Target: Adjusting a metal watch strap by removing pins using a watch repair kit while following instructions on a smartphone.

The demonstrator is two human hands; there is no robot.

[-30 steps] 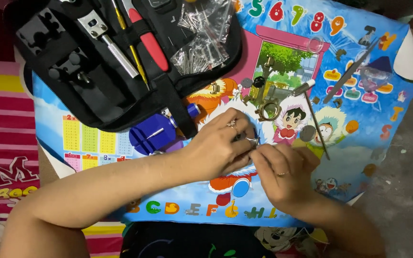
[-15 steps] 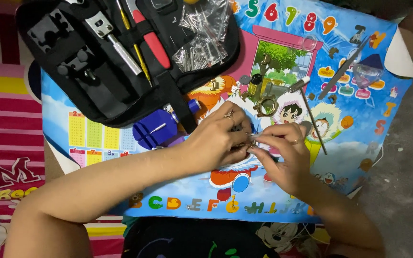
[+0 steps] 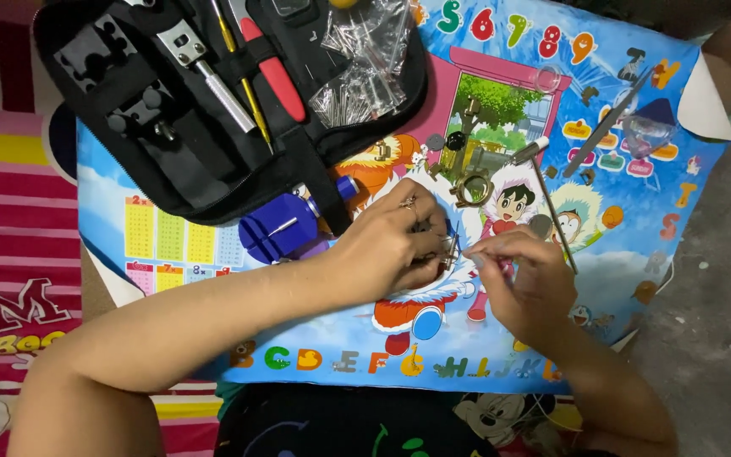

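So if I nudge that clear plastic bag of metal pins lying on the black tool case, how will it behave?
The clear plastic bag of metal pins looks crinkled and glossy, so it would probably flop and slide rather than keep its shape. The loose pins inside would likely shift and bunch. It lies on the open black tool case, so it could slip towards the case's edge.

Both hands, left (image 3: 395, 245) and right (image 3: 522, 275), pinch a small metal part (image 3: 450, 251) over the cartoon mat (image 3: 619, 254).

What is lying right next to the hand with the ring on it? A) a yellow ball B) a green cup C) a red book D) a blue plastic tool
D: a blue plastic tool lies on the cartoon mat just beside the ringed left hand, below the black tool case.
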